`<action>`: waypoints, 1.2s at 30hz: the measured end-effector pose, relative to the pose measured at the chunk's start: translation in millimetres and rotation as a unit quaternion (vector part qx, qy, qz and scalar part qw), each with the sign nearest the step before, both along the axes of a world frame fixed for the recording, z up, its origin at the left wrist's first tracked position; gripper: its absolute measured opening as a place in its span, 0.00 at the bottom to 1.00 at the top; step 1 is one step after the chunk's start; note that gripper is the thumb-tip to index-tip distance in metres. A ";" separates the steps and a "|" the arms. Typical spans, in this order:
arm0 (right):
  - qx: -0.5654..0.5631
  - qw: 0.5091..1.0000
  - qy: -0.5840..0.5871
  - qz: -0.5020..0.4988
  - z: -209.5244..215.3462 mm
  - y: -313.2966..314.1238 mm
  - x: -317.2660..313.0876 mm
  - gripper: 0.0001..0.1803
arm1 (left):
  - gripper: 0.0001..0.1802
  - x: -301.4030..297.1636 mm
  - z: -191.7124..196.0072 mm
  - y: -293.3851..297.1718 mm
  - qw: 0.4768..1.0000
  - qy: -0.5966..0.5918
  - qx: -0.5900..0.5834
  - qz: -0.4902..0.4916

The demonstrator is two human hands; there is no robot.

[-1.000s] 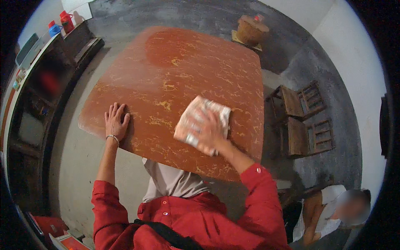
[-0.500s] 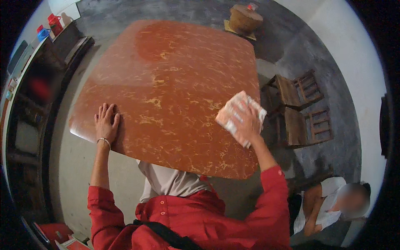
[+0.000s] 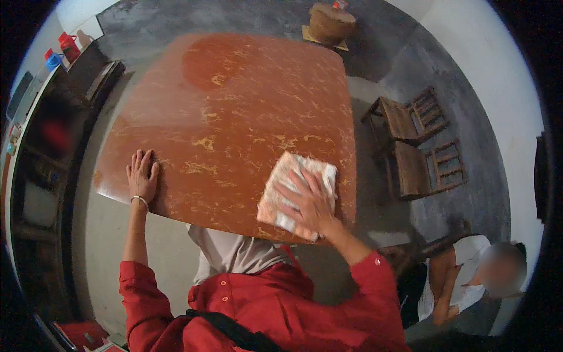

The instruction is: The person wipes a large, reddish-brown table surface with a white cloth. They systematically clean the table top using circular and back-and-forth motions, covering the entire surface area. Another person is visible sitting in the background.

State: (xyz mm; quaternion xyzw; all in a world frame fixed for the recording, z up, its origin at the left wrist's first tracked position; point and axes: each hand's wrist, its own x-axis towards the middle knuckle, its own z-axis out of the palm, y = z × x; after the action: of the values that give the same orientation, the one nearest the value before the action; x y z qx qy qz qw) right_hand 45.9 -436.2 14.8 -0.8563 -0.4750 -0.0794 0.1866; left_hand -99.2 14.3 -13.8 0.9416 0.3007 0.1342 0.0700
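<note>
My right hand (image 3: 308, 202) holds a folded cloth (image 3: 271, 196), peach and white, pressed down against the table near its front right corner. Its fingers lie spread across the cloth and point to the far left. The large table (image 3: 234, 132) has a glossy red-brown top with yellowish marbling and rounded corners. At the table's front left, my left hand (image 3: 142, 176) rests palm down on the bare top, open and holding nothing. A light bracelet circles that wrist.
Two wooden chairs (image 3: 402, 117) (image 3: 413, 170) stand right of the table. A round wooden block (image 3: 331, 24) is beyond its far right corner. A dark shelf unit (image 3: 44, 193) lines the left, with red and blue flasks (image 3: 69, 47) on it. Another person (image 3: 451, 281) sits at lower right, arms folded.
My right hand has slid the cloth left and toward me across the tabletop. My left hand stays on the table's front left part. The whole view has shifted slightly.
</note>
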 end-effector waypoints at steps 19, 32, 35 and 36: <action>0.014 0.972 0.005 -0.234 -28.6 -25.4 220.9 0.25 | 0.27 4.8 5.0 -3.2 1.000 -0.009 -0.003 -0.010; -0.035 0.996 0.023 -0.081 9.0 -72.7 -12.1 0.28 | 0.27 4.1 -1.8 -1.7 1.000 0.000 0.007 -0.005; -0.040 0.993 0.042 -0.104 7.6 -73.8 1.8 0.28 | 0.27 1.0 -5.0 -1.0 1.000 0.006 -0.001 0.003; -0.040 0.992 0.040 -0.116 3.8 -71.7 18.2 0.28 | 0.27 0.6 -5.3 -0.3 1.000 0.004 -0.002 0.002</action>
State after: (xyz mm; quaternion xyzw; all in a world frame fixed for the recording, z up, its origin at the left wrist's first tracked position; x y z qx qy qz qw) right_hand 64.1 -507.9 18.6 -0.9147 -0.3678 -0.0467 0.1608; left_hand -98.6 13.9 -19.1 0.9413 0.3035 0.1301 0.0700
